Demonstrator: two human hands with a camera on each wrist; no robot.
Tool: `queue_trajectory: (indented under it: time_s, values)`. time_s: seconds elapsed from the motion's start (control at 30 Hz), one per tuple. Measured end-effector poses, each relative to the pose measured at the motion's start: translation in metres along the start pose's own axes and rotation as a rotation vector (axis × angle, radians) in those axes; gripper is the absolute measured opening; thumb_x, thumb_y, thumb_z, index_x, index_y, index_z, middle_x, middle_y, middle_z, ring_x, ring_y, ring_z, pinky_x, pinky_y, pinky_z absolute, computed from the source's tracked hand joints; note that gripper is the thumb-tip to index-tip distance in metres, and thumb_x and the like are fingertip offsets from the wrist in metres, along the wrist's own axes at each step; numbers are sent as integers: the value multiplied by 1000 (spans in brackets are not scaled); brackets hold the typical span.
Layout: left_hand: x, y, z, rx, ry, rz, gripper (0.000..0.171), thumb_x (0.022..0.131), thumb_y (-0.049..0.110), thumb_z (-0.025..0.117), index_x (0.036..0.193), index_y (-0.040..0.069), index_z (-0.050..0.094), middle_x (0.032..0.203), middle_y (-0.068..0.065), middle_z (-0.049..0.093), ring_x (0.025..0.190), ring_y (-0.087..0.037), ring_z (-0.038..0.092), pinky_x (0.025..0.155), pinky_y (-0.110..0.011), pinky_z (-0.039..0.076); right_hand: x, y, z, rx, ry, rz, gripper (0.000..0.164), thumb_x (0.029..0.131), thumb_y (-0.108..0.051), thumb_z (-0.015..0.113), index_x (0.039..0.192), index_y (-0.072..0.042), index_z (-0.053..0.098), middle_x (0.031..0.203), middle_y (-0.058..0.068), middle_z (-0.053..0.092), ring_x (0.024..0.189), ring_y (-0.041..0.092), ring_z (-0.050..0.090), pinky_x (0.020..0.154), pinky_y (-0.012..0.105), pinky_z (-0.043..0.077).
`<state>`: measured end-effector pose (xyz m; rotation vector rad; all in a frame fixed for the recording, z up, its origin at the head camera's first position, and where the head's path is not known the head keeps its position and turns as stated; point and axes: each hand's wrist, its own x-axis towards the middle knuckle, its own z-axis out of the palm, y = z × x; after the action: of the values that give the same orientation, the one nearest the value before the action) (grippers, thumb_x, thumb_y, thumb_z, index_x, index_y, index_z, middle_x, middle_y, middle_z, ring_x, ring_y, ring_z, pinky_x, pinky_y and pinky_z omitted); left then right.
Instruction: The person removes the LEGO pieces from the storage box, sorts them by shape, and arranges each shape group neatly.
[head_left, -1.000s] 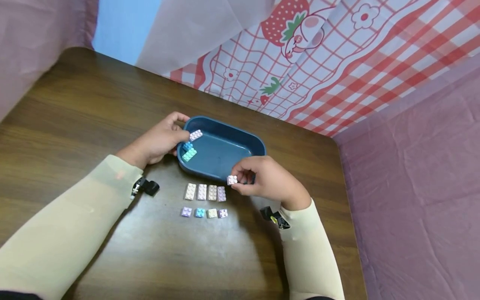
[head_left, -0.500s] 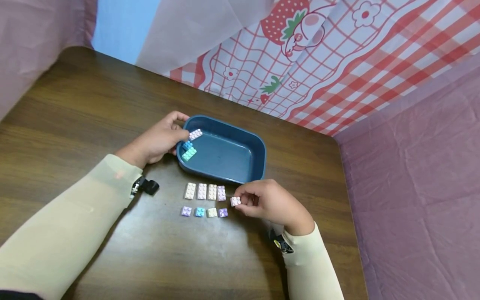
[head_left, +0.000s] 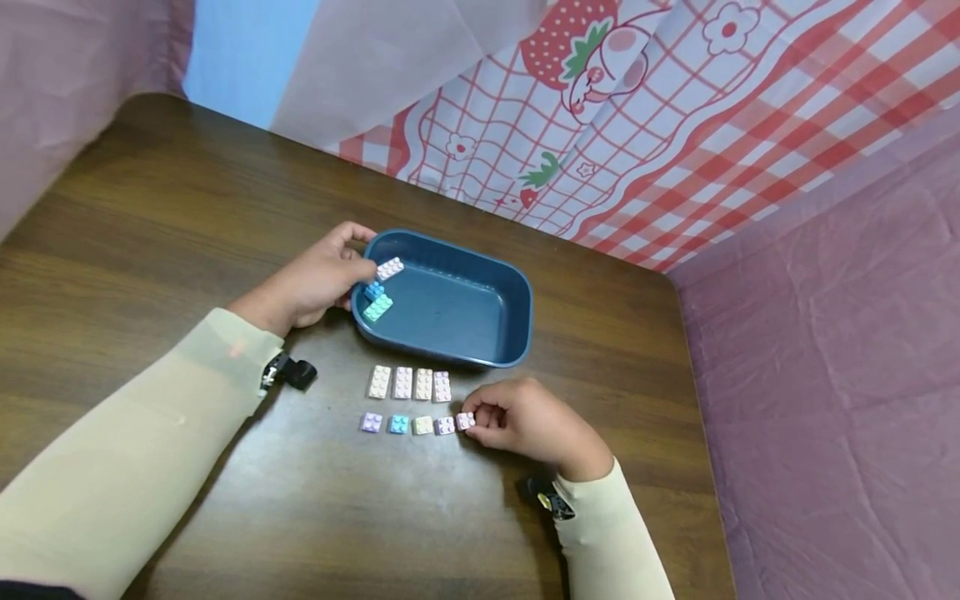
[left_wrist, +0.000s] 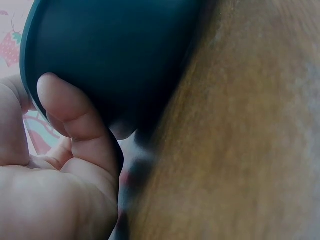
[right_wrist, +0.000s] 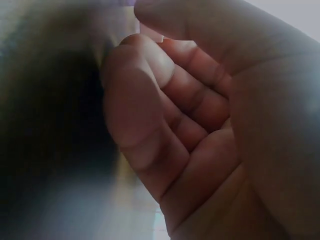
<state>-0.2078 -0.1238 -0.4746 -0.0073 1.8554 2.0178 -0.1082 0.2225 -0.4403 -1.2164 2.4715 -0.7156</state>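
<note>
My right hand (head_left: 528, 421) pinches a small pale pink building brick (head_left: 466, 421) between thumb and fingertips. That brick sits at the right end of the front row, close beside a small purple-and-white brick (head_left: 446, 426). In the right wrist view only a sliver of the pink brick (right_wrist: 150, 31) shows past the thumb. At the left end of a dark blue tray (head_left: 450, 354), my left hand (head_left: 318, 279) grips its wall. Inside the tray, near that hand, lie a pale pink long brick (head_left: 390, 268), a blue brick (head_left: 374, 290) and a mint green brick (head_left: 378, 307).
Behind the front row stands a row of longer pale bricks (head_left: 402, 383), just in front of the tray. A lilac brick (head_left: 371, 422), a blue one (head_left: 399, 424) and a cream one (head_left: 423, 425) continue the front row leftward. Curtains (head_left: 817, 375) border the wooden table (head_left: 300, 508).
The right hand has carried the pink brick from the tray's front rim toward me and then slightly left, to the front row's right end. The left hand stays at the tray.
</note>
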Motion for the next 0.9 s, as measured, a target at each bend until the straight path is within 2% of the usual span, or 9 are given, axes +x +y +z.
queue_trajectory:
  time_s: [0.1, 0.37, 0.7, 0.9]
  values:
    - [0, 0, 0, 3, -3, 0, 55, 96, 5, 58, 145, 19, 37, 113, -18, 59, 75, -22, 61, 53, -26, 51, -1, 1, 4, 3, -8, 20, 10, 90, -18, 82, 97, -20, 75, 77, -16, 63, 68, -5, 56, 59, 13, 50]
    - [-2, 1, 0, 14, -4, -6, 56, 96, 6, 58, 145, 19, 36, 115, -18, 57, 79, -23, 62, 53, -25, 51, 0, 4, 8, -39, -26, 22, 10, 91, -22, 81, 98, -22, 73, 77, -17, 59, 68, -4, 53, 62, 13, 49]
    - [-2, 2, 0, 12, -3, -10, 55, 96, 5, 58, 144, 20, 36, 114, -19, 56, 77, -22, 60, 54, -25, 51, -1, 5, 8, 26, -63, 89, 13, 92, -26, 82, 101, -25, 72, 77, -17, 60, 67, -2, 55, 61, 17, 51]
    - [-1, 2, 1, 14, -3, -9, 56, 96, 5, 58, 144, 20, 35, 115, -19, 56, 79, -23, 61, 55, -26, 51, -1, 7, 7, 42, -71, 101, 16, 91, -27, 83, 103, -25, 73, 78, -16, 61, 68, -2, 56, 62, 18, 53]
